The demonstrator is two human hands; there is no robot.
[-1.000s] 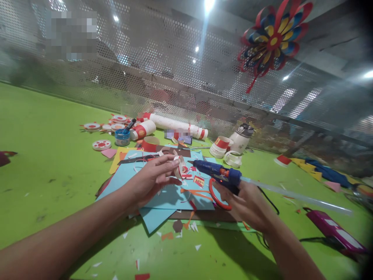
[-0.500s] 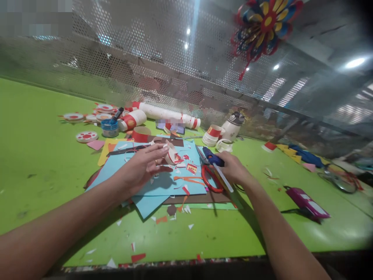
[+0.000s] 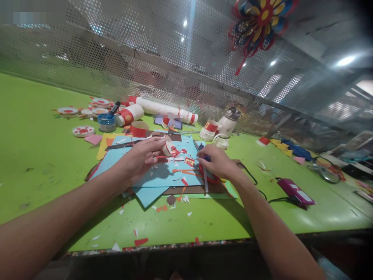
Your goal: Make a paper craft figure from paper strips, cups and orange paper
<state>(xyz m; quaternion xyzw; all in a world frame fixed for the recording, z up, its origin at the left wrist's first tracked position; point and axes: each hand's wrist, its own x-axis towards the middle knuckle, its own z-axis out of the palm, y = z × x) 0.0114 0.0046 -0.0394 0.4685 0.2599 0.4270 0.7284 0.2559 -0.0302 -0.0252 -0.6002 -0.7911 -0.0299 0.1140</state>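
A white ring (image 3: 168, 148) with a red edge stands over the middle of the blue sheets (image 3: 150, 196), held near its rim by the left hand (image 3: 140, 155), whose fingers are narrowed on it from the left. The light hold suits so thin a band: too firm a pinch would probably press it out of round, and fingertips kept back from the rim should stay clear of hot glue. Just right of the ring, the right hand (image 3: 216, 160) is over the blue glue gun (image 3: 206, 158), fingers bent and touching it; from where I stand I cannot tell whether they grip it or merely rest there. A pale glue stick (image 3: 206, 181) extends from the gun towards the near edge. Red-handled scissors (image 3: 215, 180) lie beneath, close enough that the gun could catch on them; a steady wrist and a nozzle turned from the left hand would serve best. Small cuttings surround the ring, among them a red-and-yellow piece (image 3: 189, 161); glue dripped here would likely bind them to the sheets. To the right, a black cable (image 3: 249, 175) loops over the green table (image 3: 43, 163) and is best kept slack. Beyond the sheets lie a blue-lidded jar (image 3: 106, 123) and a long white tube (image 3: 163, 111).
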